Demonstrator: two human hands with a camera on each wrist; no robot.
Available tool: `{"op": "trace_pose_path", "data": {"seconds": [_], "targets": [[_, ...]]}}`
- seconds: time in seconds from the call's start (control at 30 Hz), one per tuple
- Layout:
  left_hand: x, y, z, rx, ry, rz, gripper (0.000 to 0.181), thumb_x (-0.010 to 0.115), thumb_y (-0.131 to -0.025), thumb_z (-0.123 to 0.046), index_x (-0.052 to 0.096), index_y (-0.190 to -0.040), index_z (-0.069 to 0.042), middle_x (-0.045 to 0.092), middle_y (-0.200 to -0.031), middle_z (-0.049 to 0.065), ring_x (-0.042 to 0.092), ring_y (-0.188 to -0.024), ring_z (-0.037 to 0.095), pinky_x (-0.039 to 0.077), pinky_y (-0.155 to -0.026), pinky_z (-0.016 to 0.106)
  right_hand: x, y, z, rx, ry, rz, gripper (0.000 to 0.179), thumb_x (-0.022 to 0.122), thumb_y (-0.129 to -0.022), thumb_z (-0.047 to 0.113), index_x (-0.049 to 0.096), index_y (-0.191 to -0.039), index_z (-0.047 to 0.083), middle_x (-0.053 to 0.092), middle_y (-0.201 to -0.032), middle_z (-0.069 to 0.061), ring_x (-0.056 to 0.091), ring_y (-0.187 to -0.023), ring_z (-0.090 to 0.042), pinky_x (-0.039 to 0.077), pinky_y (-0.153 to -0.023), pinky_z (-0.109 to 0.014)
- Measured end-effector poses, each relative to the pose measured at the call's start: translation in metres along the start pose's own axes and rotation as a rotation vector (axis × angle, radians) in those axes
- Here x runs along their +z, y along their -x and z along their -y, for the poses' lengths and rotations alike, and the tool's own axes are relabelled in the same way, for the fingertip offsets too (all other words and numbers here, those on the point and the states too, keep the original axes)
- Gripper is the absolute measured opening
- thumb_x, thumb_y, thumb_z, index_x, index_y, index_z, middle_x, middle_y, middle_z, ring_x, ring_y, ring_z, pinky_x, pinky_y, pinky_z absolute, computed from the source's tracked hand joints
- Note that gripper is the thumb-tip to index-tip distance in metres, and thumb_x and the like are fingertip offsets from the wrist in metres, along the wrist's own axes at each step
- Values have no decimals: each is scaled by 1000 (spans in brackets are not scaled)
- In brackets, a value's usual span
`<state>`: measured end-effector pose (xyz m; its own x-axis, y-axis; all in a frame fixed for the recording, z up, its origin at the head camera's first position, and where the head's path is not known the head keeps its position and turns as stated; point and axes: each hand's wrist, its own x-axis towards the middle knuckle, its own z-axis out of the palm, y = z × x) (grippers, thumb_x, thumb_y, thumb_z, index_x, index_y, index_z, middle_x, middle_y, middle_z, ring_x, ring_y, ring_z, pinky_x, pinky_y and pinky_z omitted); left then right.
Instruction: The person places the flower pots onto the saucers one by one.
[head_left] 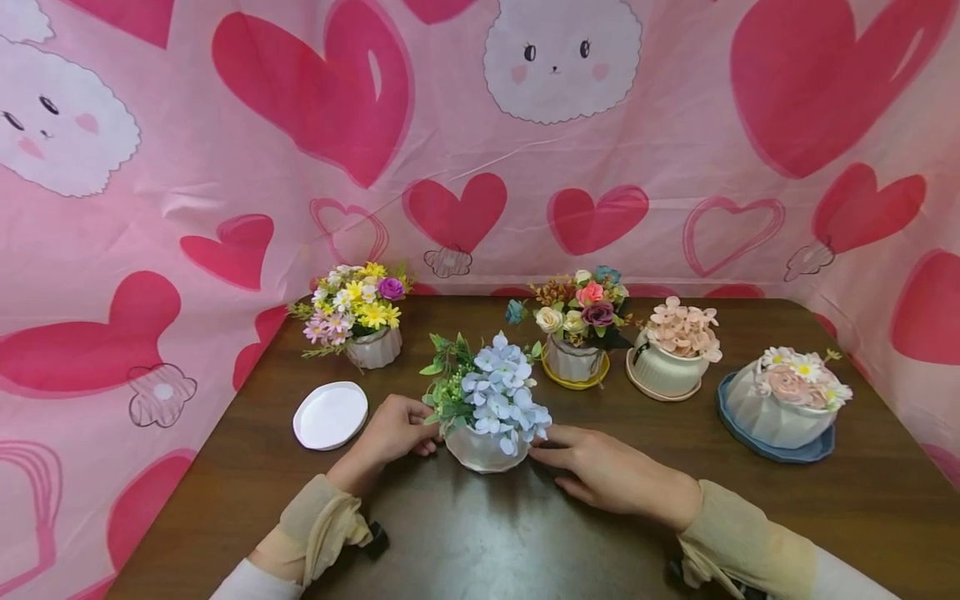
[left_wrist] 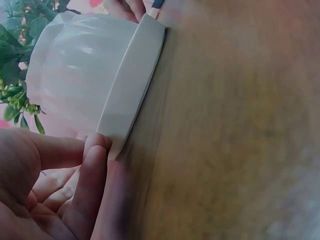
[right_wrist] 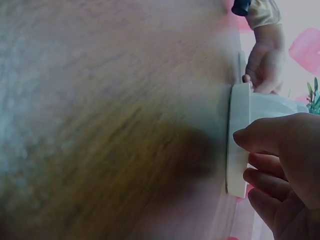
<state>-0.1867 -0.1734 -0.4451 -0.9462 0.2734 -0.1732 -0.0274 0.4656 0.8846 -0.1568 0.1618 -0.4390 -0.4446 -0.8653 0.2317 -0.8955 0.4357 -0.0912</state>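
Observation:
A white ribbed pot [head_left: 483, 450] with pale blue hydrangea-like flowers [head_left: 498, 387] and green leaves stands on the table between both hands. Under it is a white saucer [left_wrist: 131, 85], best seen in the wrist views. My left hand [head_left: 393, 429] pinches the saucer's edge between thumb and fingers. On the opposite side, my right hand [head_left: 611, 471] grips the saucer, its thumb on the rim in the right wrist view and the other fingers bent behind. The saucer's underside lies close against the wooden tabletop.
An unoccupied white saucer [head_left: 330, 415] lies left of my left hand. Behind it stands a pot of yellow and pink flowers [head_left: 367, 312]. Toward the right are a mixed-flower pot on a yellow saucer [head_left: 576, 382], a peach-flowered pot [head_left: 670, 367], and a daisy pot on a blue saucer [head_left: 795, 452].

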Motion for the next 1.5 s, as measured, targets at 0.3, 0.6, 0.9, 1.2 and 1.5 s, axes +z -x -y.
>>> {"op": "trace_pose_path", "data": {"seconds": [0.3, 0.6, 0.9, 1.2, 1.5], "targets": [[-5, -6, -1, -21, 20, -35, 17, 62, -93, -3, 71, -99, 10, 75, -79, 19, 68, -60, 9, 60, -59, 31, 0, -9, -2, 38, -20, 40, 47, 73, -87, 18, 62, -132, 11, 57, -133, -4, 61, -117, -15, 55, -94, -33], [-9, -15, -3, -32, 22, -118, 15, 65, -92, -4, 73, -94, 9, 74, -76, 18, 69, -59, 11, 60, -58, 31, 0, -22, -7, 47, -5, 40, 48, 73, -85, 14, 63, -131, 9, 58, -129, -5, 63, -112, -15, 56, -90, -32], [-12, -28, -6, -58, 16, -192, 12, 68, -89, -3, 73, -92, 8, 73, -72, 15, 69, -56, 11, 60, -57, 31, 0, -32, -19, 84, -36, 47, 43, 70, -87, 12, 64, -130, 8, 58, -129, -7, 63, -113, -18, 56, -91, -34], [-13, -37, -7, -65, 38, -244, 10, 66, -87, 1, 72, -91, 9, 73, -69, 14, 67, -54, 9, 60, -57, 30, 0, -43, -27, 105, -46, 53, 41, 69, -87, 10, 65, -128, 8, 58, -130, -7, 64, -110, -18, 56, -90, -34], [-18, -48, -2, -62, 71, -262, 12, 64, -89, 2, 69, -89, 13, 73, -69, 16, 67, -55, 10, 60, -57, 29, 4, -53, -34, 116, -51, 31, 39, 71, -86, 10, 67, -125, 6, 60, -127, -8, 66, -104, -19, 57, -85, -35]]}}
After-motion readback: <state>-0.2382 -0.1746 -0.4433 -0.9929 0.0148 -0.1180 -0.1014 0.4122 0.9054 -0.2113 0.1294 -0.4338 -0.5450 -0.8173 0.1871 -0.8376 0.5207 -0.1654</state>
